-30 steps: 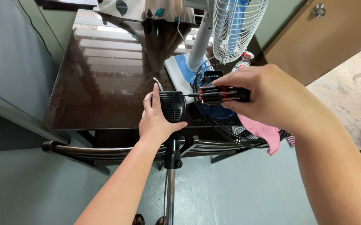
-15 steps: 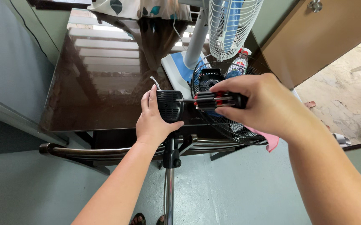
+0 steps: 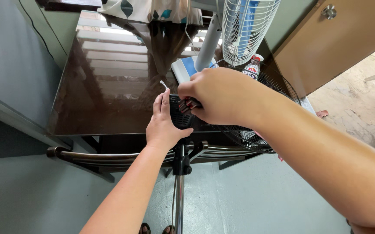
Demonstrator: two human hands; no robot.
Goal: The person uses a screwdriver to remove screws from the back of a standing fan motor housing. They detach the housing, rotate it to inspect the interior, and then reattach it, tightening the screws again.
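At the near edge of the dark tabletop [image 3: 109, 86], the left hand [image 3: 165, 125] wraps the black fan motor housing [image 3: 179, 116] atop its stand pole [image 3: 179, 190], while the right hand [image 3: 222, 97] pinches a red-and-black tool handle [image 3: 189, 104] against it, beside the wire fan guard [image 3: 256, 134].

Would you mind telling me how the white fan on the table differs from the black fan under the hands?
The white fan stands on the table with nobody touching it; the black fan sits on a floor pole and both the left hand and right hand are on it. The white fan's grille is pale, the black fan's dark. Both have round wire grilles.
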